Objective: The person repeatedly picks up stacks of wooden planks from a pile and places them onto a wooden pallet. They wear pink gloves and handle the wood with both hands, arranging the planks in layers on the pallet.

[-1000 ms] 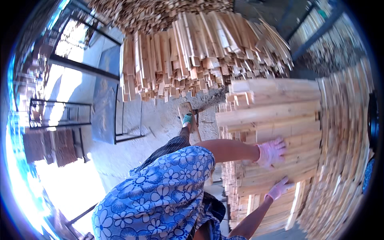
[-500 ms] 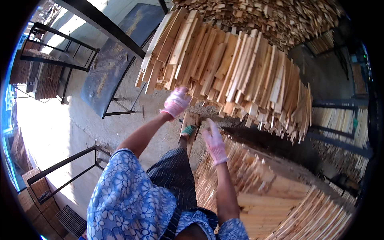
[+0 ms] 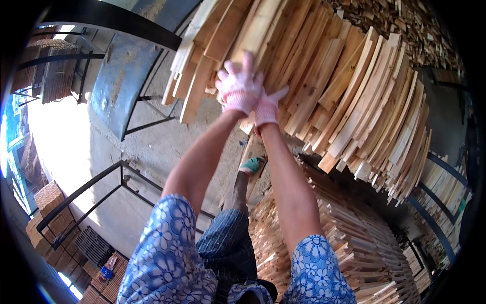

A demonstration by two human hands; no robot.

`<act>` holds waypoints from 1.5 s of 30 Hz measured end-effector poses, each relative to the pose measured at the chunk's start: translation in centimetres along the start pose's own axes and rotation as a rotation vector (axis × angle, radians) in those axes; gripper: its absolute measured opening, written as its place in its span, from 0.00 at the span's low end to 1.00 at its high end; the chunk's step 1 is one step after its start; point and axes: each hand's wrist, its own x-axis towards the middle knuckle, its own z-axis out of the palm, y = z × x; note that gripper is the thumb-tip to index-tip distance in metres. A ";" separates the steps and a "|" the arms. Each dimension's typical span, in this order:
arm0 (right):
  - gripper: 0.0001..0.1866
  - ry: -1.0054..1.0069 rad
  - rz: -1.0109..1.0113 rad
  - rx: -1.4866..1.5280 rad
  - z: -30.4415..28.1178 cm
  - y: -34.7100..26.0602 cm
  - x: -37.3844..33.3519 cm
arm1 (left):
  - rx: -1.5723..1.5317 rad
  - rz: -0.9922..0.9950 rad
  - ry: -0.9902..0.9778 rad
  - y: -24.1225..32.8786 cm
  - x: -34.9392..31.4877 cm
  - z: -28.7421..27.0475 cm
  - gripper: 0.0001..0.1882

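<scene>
Both my hands wear pink-and-white knit gloves and reach to the near ends of a big stack of pale wooden slats [image 3: 309, 71]. My left hand [image 3: 238, 88] lies over the slat ends with its fingers spread. Close against it on the right, my right hand [image 3: 267, 105] touches the same ends, one digit stretched out to the right; its other fingers are partly hidden by the left hand. Neither hand is visibly closed around a slat. A few slats [image 3: 196, 93] stick out past the others left of my hands.
A lower pile of slats [image 3: 344, 233] lies at my right, below the stack. A black metal bar [image 3: 116, 25] crosses the upper left, near a dark sheet-topped table [image 3: 119, 76]. At left stands an empty metal frame [image 3: 86, 197]. My foot in a green shoe [image 3: 251, 164] rests below the stack.
My hands, apart before, have come together at the slat ends. The right hand has moved up and left onto the stack. The view has shifted closer to the slats.
</scene>
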 end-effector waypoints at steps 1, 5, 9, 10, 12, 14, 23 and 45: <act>0.54 -0.048 0.068 0.050 -1.3 0.5 0.1 | 0.008 0.015 -0.001 0.3 -1.2 0.2 0.39; 0.55 -0.036 0.018 -0.567 -7.3 0.2 0.6 | -0.139 0.008 0.011 1.6 -5.2 1.5 0.39; 0.49 -0.064 0.038 -0.579 -11.8 0.7 -6.0 | -0.338 -0.102 -0.038 -0.7 -12.0 3.6 0.41; 0.48 -0.089 0.105 -0.768 -12.6 0.8 -7.2 | -0.500 -0.118 -0.016 -3.6 -13.9 7.0 0.44; 0.43 -0.360 0.239 -0.546 -15.1 1.8 -8.0 | -0.730 -0.242 -0.152 -8.0 -14.2 10.3 0.52; 0.41 -0.375 0.299 -0.422 -16.1 2.6 -6.8 | -0.853 -0.326 -0.294 -10.7 -12.4 10.6 0.60; 0.30 -0.411 0.136 -0.118 -14.0 2.9 -4.8 | -1.167 -0.250 -0.545 -7.7 -11.0 4.8 0.69; 0.40 -0.342 -0.013 0.265 -23.0 -11.7 -32.7 | -1.159 -0.147 -0.886 0.3 -33.2 -15.6 0.39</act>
